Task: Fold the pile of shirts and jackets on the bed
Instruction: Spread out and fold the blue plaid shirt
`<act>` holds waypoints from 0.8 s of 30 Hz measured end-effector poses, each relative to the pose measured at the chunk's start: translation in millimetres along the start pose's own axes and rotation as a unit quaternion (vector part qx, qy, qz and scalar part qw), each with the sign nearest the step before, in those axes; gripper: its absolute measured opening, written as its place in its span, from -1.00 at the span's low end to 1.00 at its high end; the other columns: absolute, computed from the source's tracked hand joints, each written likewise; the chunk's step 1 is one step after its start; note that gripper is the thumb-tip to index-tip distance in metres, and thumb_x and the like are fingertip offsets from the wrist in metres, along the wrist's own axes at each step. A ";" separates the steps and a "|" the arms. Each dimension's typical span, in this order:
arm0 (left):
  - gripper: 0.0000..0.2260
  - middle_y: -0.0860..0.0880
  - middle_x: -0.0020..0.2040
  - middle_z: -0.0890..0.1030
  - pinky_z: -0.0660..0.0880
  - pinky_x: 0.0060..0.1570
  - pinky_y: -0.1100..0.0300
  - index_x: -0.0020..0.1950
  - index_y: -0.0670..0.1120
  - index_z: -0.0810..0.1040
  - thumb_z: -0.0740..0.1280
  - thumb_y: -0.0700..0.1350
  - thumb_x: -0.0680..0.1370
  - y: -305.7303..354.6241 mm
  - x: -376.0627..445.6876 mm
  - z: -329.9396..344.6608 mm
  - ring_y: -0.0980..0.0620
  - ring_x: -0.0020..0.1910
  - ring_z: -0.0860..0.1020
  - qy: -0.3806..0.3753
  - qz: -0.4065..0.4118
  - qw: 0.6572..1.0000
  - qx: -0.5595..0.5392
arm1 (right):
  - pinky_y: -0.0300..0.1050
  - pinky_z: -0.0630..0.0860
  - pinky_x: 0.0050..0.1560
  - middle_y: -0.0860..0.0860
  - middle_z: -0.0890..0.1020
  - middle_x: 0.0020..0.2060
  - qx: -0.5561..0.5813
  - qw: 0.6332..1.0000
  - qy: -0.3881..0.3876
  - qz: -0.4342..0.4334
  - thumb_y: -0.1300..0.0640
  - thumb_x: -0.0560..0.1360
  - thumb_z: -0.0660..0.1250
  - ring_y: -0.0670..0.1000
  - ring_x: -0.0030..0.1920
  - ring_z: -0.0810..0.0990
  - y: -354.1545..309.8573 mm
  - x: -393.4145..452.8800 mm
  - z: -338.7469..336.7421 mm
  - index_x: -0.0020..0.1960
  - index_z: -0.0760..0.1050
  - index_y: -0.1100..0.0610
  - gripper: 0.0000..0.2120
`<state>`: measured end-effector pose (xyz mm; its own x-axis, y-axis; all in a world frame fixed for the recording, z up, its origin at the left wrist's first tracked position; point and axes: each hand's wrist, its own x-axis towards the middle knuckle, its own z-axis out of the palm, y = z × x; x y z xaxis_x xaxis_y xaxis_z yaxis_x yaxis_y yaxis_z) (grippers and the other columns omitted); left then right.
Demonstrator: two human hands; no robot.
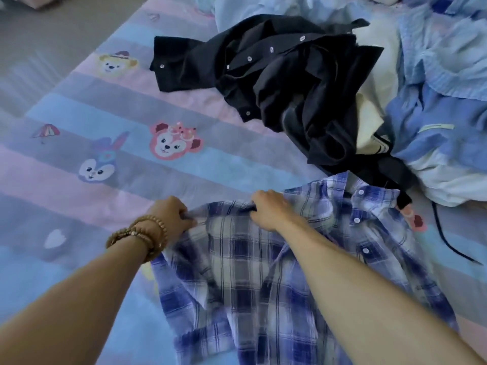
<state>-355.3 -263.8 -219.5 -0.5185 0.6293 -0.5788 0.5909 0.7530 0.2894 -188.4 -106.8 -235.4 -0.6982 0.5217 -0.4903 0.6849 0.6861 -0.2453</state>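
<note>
A blue and white plaid shirt (237,280) lies rumpled on the bed in front of me. My left hand (171,214), with bead bracelets on the wrist, grips its upper edge at the left. My right hand (268,209) grips the same edge a little to the right. Beyond it, a black button-up shirt (276,75) lies crumpled in a heap on top of a cream garment (374,101). Light blue clothes (434,106) are piled at the right.
The bed sheet (105,106) is striped pink, blue and grey with cartoon animal faces. A thin black cord (448,241) trails across the sheet at the right. Grey floor (39,43) shows at the upper left past the bed's edge.
</note>
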 end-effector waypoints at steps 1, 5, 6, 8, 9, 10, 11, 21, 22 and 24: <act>-0.68 -0.04 -0.43 0.48 0.37 -0.29 0.21 -0.41 -0.08 0.45 0.45 -0.02 0.48 -5.6 5.3 -5.4 -0.06 -0.33 0.49 0.028 -0.009 1.000 -0.010 | -0.07 0.31 -0.34 0.09 0.50 -0.23 0.034 0.999 0.035 0.014 0.26 0.48 0.26 0.20 -0.11 0.52 -6.4 7.2 0.8 -0.11 0.41 0.18 -0.97; -0.86 -0.09 -0.28 0.56 0.44 -0.28 0.18 -0.13 -0.14 0.58 0.42 -0.07 0.49 -11.3 21.1 -22.6 -0.05 -0.28 0.52 0.085 -0.032 0.996 -0.021 | -0.03 0.50 0.07 0.15 0.55 0.16 0.222 0.971 0.026 0.088 0.23 0.48 0.28 0.19 0.16 0.51 -30.7 30.8 0.8 0.24 0.43 0.20 -0.67; -0.77 -0.13 -0.10 0.59 0.48 -0.13 0.11 0.07 -0.13 0.57 0.42 -0.05 0.49 -7.2 21.1 -22.0 -0.11 -0.12 0.55 0.074 -0.034 0.997 0.011 | -0.02 0.47 0.18 0.14 0.47 0.29 0.256 0.962 0.008 0.093 0.19 0.48 0.31 0.18 0.25 0.47 -31.6 27.2 -0.6 0.40 0.32 0.16 -0.51; -0.47 -0.19 0.26 0.47 0.37 0.18 -0.05 0.41 -0.10 0.35 0.39 0.02 0.49 8.4 15.8 -11.6 -0.21 0.24 0.43 0.093 -0.018 0.992 0.084 | -0.03 0.38 0.31 0.07 0.24 0.49 0.303 0.950 0.006 0.072 0.12 0.53 0.31 0.12 0.41 0.32 -22.3 -1.8 -6.8 0.56 0.08 0.05 -0.32; -0.42 -0.18 0.35 0.40 0.31 0.25 -0.09 0.46 -0.09 0.27 0.36 0.03 0.50 17.7 11.3 -5.8 -0.21 0.32 0.36 0.128 0.001 0.986 0.104 | -0.03 0.35 0.33 0.02 0.18 0.52 0.306 0.950 0.030 0.062 0.11 0.56 0.28 0.08 0.44 0.30 -13.3 -18.6 -8.6 0.58 0.04 0.02 -0.33; -0.43 -0.18 0.37 0.37 0.28 0.28 -0.10 0.47 -0.09 0.25 0.34 0.02 0.51 37.0 3.1 -0.3 -0.21 0.34 0.33 0.151 0.036 0.982 0.111 | 0.00 0.36 0.33 0.00 0.19 0.52 0.285 0.953 0.079 0.068 0.10 0.58 0.24 0.06 0.41 0.34 5.4 -39.4 -10.1 0.57 0.08 0.01 -0.39; -0.45 -0.17 0.36 0.37 0.29 0.27 -0.10 0.46 -0.10 0.27 0.33 0.01 0.52 58.6 -5.2 7.8 -0.20 0.34 0.33 0.152 0.075 0.980 0.106 | 0.04 0.40 0.29 0.00 0.27 0.48 0.258 0.951 0.146 0.090 0.11 0.60 0.22 0.07 0.34 0.42 27.4 -62.2 -11.6 0.53 0.18 0.03 -0.48; -0.49 -0.07 0.09 0.59 0.55 -0.08 0.02 0.49 0.15 0.18 0.22 -0.07 0.57 270.7 -99.2 164.2 -0.12 -0.04 0.57 -0.121 0.304 0.944 0.028 | 0.00 0.45 0.18 0.08 0.53 0.07 0.336 0.782 0.096 0.516 -0.01 0.38 0.47 0.17 0.16 0.50 265.2 -272.9 53.7 0.22 0.37 0.17 -0.48; -0.45 -0.06 -0.05 0.60 0.54 -0.17 0.07 0.51 0.20 0.14 0.23 -0.07 0.56 287.1 -109.5 179.7 -0.11 -0.15 0.56 -0.143 0.314 0.938 0.042 | -0.06 0.46 0.10 0.05 0.53 -0.06 0.364 0.778 0.056 0.509 0.06 0.39 0.48 0.13 0.07 0.51 272.3 -284.4 69.1 0.08 0.39 0.16 -0.61; -0.44 0.00 -0.19 0.55 0.53 -0.18 0.10 0.51 0.25 0.10 0.25 0.04 0.56 319.2 -131.6 208.6 -0.10 -0.16 0.57 -0.172 0.326 0.926 0.078 | -0.11 0.48 -0.10 0.06 0.53 -0.21 0.356 0.808 0.001 0.469 0.18 0.40 0.42 0.10 -0.10 0.54 286.7 -302.1 100.2 -0.12 0.44 0.15 -0.84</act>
<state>30.5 -146.3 -209.9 0.1908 0.8220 -0.5366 0.8059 0.1809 0.5638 239.7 -118.5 -241.4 0.1973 0.6441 -0.7391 0.8590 -0.4769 -0.1862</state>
